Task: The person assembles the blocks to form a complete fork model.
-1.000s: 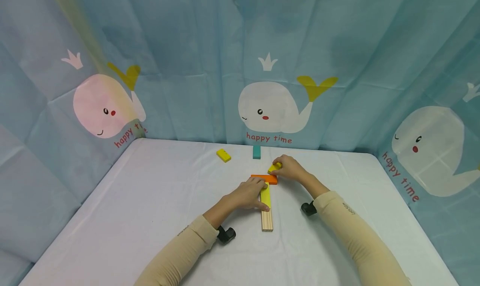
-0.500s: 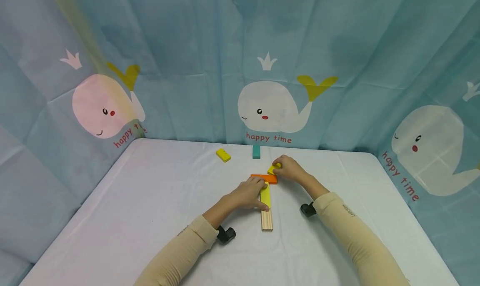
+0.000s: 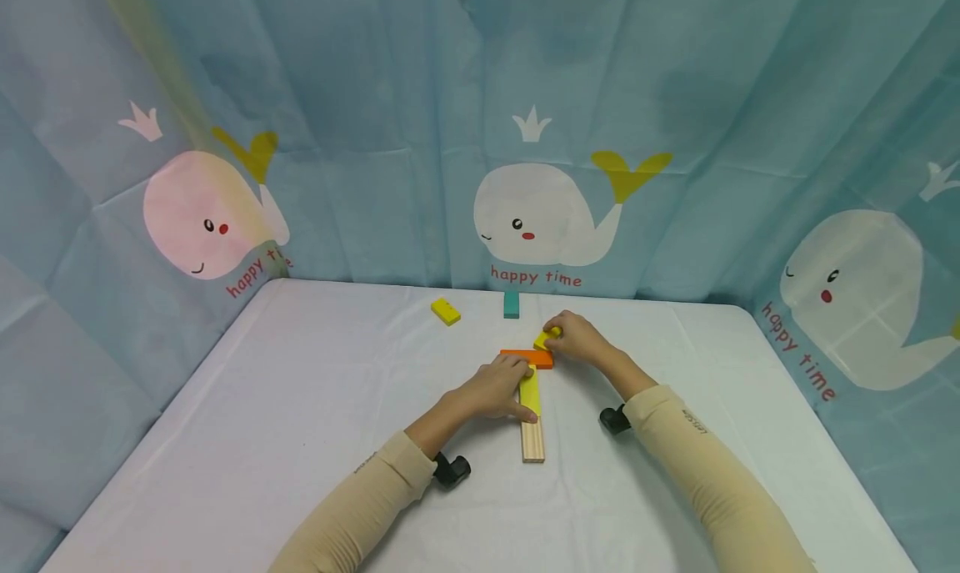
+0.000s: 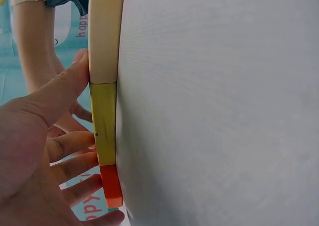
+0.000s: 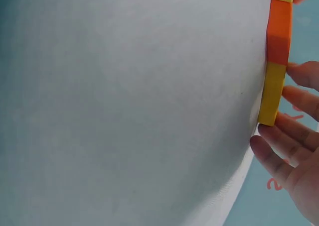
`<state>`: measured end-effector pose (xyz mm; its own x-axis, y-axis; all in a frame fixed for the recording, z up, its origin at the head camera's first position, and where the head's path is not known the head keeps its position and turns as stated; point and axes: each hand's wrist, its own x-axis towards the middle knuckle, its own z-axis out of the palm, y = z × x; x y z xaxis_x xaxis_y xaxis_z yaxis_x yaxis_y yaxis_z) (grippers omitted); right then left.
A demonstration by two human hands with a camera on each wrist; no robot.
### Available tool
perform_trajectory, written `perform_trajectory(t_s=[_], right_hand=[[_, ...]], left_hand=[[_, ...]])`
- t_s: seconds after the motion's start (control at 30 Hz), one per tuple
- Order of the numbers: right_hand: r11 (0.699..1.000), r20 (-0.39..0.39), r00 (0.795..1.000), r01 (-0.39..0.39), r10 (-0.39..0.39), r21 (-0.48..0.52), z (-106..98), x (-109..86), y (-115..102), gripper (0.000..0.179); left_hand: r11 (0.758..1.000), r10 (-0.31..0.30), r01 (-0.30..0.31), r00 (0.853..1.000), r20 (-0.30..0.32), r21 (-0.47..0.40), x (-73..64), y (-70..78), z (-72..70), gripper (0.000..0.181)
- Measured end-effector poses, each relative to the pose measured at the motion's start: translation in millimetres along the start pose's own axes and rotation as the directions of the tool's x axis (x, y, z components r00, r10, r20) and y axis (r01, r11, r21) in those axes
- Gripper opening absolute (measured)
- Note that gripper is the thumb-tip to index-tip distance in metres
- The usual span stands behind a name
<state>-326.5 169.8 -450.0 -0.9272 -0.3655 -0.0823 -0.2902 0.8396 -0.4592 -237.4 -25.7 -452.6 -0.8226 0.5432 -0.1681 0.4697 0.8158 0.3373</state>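
Note:
A row of flat wooden blocks lies on the white table: a plain wood block [image 3: 533, 444] nearest, then a yellow block [image 3: 529, 395], then an orange block [image 3: 537, 359] set crosswise. My left hand [image 3: 491, 389] rests on the row. Its thumb touches the plain wood near the joint, and its spread fingers touch the yellow and orange blocks [image 4: 110, 183]. With my right hand [image 3: 581, 338] I pinch a second yellow block [image 3: 542, 341] at the orange block's far right corner. In the right wrist view this yellow block [image 5: 272, 91] appears end to end with the orange one.
Behind the row, a loose yellow block [image 3: 446, 311] lies at the back left, and a teal block [image 3: 512, 304] lies close to the table's back edge. A blue curtain [image 3: 405, 214] with printed whales hangs around the table [image 3: 300, 389].
My right thumb has shifted slightly on the yellow block at the orange block's corner. My left hand and the other blocks stay in place; the head view drifts a little.

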Motion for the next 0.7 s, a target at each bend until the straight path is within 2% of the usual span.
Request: perform_trajectory(t_s=[0.7], right_hand=[[0.999, 0.024, 0.999, -0.038, 0.039, -0.013, 1.4, 1.5, -2.7, 0.032]], left_hand=[[1.0, 0.005, -0.005, 1.0, -0.005, 0.018, -3.3, 2.3, -0.8, 0.075]])
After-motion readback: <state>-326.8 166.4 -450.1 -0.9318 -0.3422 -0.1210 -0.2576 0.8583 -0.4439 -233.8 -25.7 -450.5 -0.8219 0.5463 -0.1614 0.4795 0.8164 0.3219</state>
